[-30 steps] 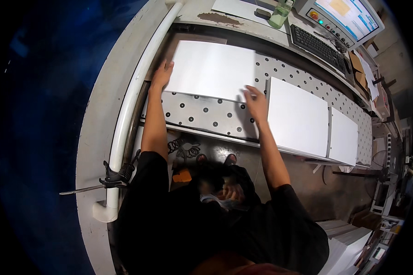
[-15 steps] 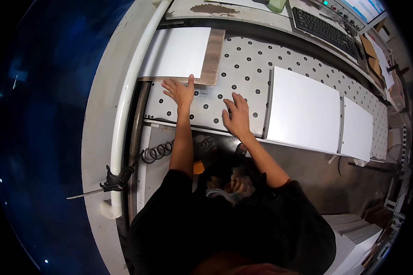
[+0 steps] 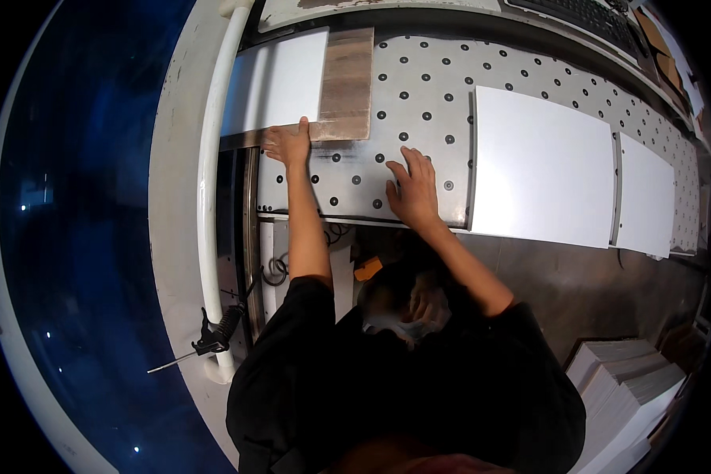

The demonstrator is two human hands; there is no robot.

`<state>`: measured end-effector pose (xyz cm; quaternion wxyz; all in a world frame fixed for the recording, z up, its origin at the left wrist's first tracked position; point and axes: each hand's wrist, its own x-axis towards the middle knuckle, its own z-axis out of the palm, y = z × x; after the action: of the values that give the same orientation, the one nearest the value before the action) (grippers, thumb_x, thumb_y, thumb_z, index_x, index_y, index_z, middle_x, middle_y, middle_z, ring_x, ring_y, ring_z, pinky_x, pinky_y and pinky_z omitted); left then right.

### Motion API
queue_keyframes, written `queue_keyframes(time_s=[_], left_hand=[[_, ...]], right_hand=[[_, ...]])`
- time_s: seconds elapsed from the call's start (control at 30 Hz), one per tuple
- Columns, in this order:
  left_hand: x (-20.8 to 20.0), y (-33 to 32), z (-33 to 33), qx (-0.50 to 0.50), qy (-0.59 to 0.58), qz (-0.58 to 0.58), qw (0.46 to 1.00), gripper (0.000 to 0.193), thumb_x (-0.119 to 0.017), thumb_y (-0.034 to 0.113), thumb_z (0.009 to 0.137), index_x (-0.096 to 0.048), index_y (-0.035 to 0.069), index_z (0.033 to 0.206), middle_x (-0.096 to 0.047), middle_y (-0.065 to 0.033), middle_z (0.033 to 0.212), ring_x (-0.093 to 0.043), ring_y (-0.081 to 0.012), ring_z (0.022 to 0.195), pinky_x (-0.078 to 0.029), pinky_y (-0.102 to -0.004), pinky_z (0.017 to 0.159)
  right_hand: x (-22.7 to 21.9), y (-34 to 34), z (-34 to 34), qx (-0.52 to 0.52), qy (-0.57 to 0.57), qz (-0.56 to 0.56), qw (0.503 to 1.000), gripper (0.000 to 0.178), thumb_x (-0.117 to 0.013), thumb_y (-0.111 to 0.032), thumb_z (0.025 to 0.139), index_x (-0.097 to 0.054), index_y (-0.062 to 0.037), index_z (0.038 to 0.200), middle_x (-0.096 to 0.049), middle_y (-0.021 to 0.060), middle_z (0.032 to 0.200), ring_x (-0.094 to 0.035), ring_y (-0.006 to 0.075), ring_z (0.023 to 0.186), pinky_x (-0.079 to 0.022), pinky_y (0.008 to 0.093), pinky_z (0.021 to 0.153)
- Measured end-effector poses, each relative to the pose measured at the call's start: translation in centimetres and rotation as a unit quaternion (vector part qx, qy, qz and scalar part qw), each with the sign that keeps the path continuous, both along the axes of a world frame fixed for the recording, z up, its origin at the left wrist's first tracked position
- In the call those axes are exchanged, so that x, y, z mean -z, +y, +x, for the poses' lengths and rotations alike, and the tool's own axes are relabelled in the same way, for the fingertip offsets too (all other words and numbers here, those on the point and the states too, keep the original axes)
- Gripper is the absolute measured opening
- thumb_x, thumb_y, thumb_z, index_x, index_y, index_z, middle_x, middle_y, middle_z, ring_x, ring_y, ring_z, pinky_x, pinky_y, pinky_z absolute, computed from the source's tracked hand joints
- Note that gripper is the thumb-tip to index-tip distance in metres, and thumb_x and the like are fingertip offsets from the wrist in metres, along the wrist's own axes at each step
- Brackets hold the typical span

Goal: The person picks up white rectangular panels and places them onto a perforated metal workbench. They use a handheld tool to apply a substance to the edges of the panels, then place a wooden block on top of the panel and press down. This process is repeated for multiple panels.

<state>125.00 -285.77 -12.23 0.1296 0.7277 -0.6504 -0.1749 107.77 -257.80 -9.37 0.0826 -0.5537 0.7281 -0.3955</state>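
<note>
A white panel [image 3: 280,79] lies on a brown wood-grain board [image 3: 347,87], which shows along the panel's right side and near edge. My left hand [image 3: 289,147] is at their near edge with its fingers stretched out. Its thumb points up beside the panel's near right corner; whether it presses on the panel or the board is hard to tell. Open and with nothing in it, my right hand [image 3: 413,188] is over the grey table [image 3: 359,201] dotted with black round studs, its fingers apart and bent.
Two white panels [image 3: 541,166] [image 3: 646,193] lie on the table to the right. A white rail [image 3: 213,174] with an air blow gun [image 3: 213,336] hanging on it runs along the left. A keyboard [image 3: 581,20] is at the far right. Stacked panels [image 3: 628,379] stand low at the right.
The white panel has slid left over the board, baring a wider brown strip on the right. My left hand has moved left with it. The whole view has shifted somewhat.
</note>
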Motion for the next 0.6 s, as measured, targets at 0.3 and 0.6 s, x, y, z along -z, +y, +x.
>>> queue_keyframes(time_s=[0.3,0.6], left_hand=[[0.1,-3.3,4.8,-0.007,0.045,0.012,0.999,0.115,-0.058,0.077,0.084,-0.013,0.007,0.164,-0.002,-0.0267,0.169,0.009,-0.0559,0.152,0.005,-0.0649,0.120],[1.2,-3.8,6.1,-0.058,0.105,-0.008,0.993,0.115,-0.067,0.079,0.076,-0.027,0.013,0.162,-0.019,-0.0352,0.163,-0.005,-0.0569,0.151,0.001,-0.0631,0.121]], right_hand=[[-0.7,-0.3,0.1,0.004,0.012,-0.007,1.000,0.043,-0.072,-0.008,0.079,-0.063,-0.0082,0.121,-0.047,0.0233,0.141,-0.044,0.0454,0.132,-0.034,0.0550,0.112],[-0.8,-4.1,0.2,-0.029,0.048,0.004,0.998,0.063,-0.080,-0.022,0.079,-0.056,-0.0081,0.135,-0.043,0.0291,0.145,-0.036,0.0467,0.140,-0.027,0.0569,0.116]])
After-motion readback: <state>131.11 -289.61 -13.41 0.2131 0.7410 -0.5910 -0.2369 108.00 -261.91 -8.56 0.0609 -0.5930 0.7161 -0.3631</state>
